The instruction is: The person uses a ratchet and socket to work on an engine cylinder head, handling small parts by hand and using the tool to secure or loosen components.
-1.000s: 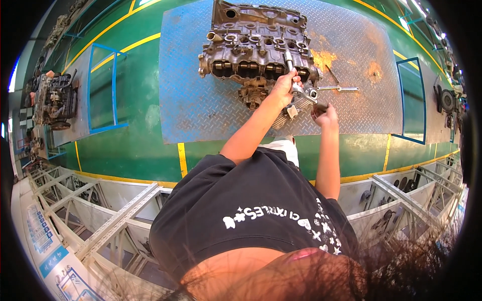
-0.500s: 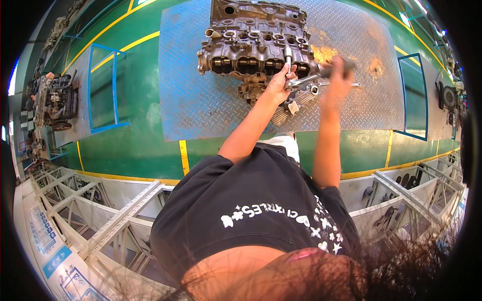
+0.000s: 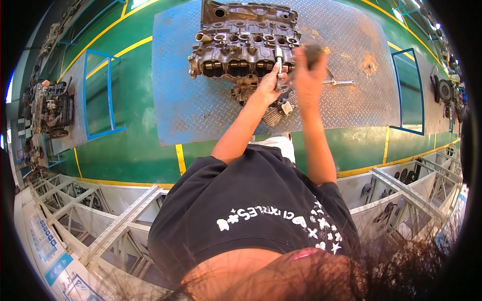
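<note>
A dark metal engine cylinder head (image 3: pixel 241 50), with a row of round openings, lies on a blue-grey chequered metal plate (image 3: pixel 188 110). My left hand (image 3: pixel 269 86) is closed around the shank of a socket wrench (image 3: pixel 279 56), whose bright socket end points at the near right side of the engine part. To its right, my right hand (image 3: pixel 308 83) is raised, blurred by motion, with its fingers round the wrench's dark handle end (image 3: pixel 314 54). The link between handle and shank is partly hidden by my hands. Below them sits a ribbed metal part (image 3: pixel 274 115), partly covered.
A slim chrome wrench (image 3: pixel 341 82) lies on the plate right of my right hand. Rusty orange stains mark the plate's right side. Blue metal frames (image 3: pixel 110 95) stand on the green floor at both sides. Another engine (image 3: pixel 50 108) is at the far left, and pale racks (image 3: pixel 120 218) are behind me.
My right hand has swung left and up with the handle, closer to my left hand. My left hand keeps its hold on the shank. The whole view has shifted slightly.
</note>
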The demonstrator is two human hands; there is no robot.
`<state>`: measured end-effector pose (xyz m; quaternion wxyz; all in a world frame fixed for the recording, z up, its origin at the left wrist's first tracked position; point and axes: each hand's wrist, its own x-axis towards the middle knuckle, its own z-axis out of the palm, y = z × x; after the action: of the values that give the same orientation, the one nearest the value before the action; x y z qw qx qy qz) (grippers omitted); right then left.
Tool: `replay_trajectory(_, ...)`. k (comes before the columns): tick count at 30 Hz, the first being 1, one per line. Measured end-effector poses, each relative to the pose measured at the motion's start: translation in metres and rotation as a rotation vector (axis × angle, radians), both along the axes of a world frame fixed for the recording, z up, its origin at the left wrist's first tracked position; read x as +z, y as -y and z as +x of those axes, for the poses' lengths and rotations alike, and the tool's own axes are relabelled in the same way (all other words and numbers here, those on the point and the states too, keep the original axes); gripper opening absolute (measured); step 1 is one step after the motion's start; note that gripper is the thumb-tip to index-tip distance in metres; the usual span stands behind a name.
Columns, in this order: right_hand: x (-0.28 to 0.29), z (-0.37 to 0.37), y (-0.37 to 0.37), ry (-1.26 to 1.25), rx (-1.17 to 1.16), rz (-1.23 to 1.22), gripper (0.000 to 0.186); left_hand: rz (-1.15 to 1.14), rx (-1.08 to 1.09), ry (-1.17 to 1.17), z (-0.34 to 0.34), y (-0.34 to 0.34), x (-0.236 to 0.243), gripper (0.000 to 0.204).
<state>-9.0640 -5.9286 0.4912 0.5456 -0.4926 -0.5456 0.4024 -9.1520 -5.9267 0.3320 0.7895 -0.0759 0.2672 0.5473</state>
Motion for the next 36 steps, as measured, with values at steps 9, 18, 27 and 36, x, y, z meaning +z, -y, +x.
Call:
replay_trajectory(9,-0.179,0.16,-0.005,-0.709,-0.255,-0.738,0.023,0.199,0.046,0.113,0.021,-0.005,-0.012,0.036)
replay_trajectory(18,-0.03,0.036,-0.013,0.067,-0.265,0.016,0.044,0.103,-0.074,-0.158,0.004,0.005,-0.006,0.039)
replay_trajectory(27,-0.096,0.069,-0.027,-0.207,-0.474,-0.115,0.03,0.04,-0.019,-0.141,0.007,-0.004,-0.009,0.026)
replay_trajectory(36,-0.082,0.058,-0.014,-0.593,-0.379,-0.046,0.02,0.044,-0.036,-0.364,0.004,0.005,-0.003,0.035)
